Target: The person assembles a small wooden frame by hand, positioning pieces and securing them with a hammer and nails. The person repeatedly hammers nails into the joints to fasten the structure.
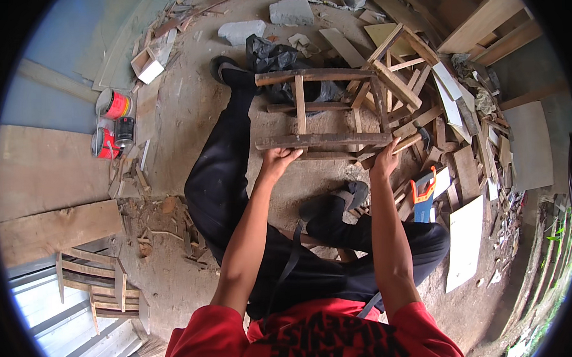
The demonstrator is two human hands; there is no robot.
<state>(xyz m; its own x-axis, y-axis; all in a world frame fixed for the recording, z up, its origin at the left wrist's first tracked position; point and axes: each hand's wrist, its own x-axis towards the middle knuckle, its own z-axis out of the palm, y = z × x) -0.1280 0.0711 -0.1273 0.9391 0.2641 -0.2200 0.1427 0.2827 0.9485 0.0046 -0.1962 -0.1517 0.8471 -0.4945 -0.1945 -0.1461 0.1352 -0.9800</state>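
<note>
A wooden frame (325, 140) of dark, worn rails and lighter crosspieces stands in front of me, between my legs. My left hand (280, 163) is closed on its near rail, toward the left end, thumb along the wood. At the right end of that rail is my right hand (384, 159), with its fingers closed round the light wooden handle of a hammer (409, 142). The hammer's dark head points right, over the scrap wood. How firmly the right hand also touches the frame is hard to make out.
Scrap wood (468, 172) is heaped on the right, with an orange-handled saw (423, 192) and a white board (464, 243). Paint cans (113, 125) stand at the left. Black plastic bag (269, 55) and pale blocks (291, 12) lie beyond the frame. A slatted wooden piece (104, 285) is lower left.
</note>
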